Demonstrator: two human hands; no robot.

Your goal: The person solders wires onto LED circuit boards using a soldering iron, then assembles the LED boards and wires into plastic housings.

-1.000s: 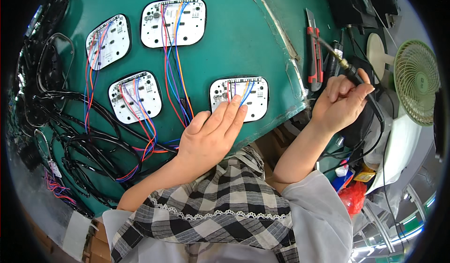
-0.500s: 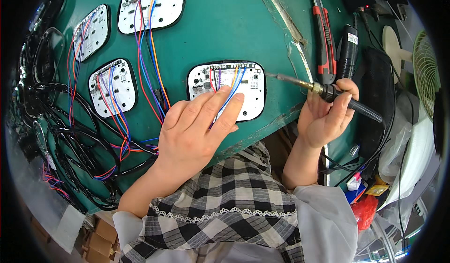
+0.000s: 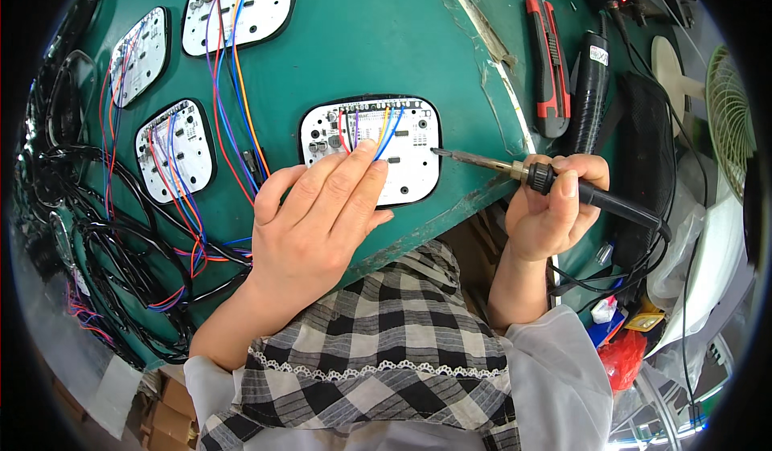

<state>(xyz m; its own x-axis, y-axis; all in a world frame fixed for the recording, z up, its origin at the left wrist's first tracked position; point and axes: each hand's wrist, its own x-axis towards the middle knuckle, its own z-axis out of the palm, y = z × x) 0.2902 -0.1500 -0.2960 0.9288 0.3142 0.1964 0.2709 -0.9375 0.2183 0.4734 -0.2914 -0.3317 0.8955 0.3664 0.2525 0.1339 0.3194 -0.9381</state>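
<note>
My left hand point(image 3: 322, 218) lies flat with fingers stretched over the lower left of a white circuit board point(image 3: 418, 170), its fingertips on the wires. Red, black, purple, orange and blue wires point(image 3: 391, 133) run from the row of pads along the board's top edge down under those fingers. A soldering iron point(image 3: 587, 192) is gripped in my right hand point(image 3: 555, 210), near its black collar. Its dark, pointed tip reaches left to the board's right edge, below the pads; whether it touches the board I cannot tell.
Several more wired white boards point(image 3: 241, 9) lie on the green mat point(image 3: 354, 41) to the left. Bundles of black cable point(image 3: 121, 250) cover the lower left. A red-and-black utility knife point(image 3: 548, 65) and a black cylindrical tool point(image 3: 593, 81) lie at the right, near a green fan point(image 3: 728, 121).
The soldering iron's tip has moved left and down, from beside the board's upper right corner to its right edge. My left hand stays on the board; the whole view has shifted slightly.
</note>
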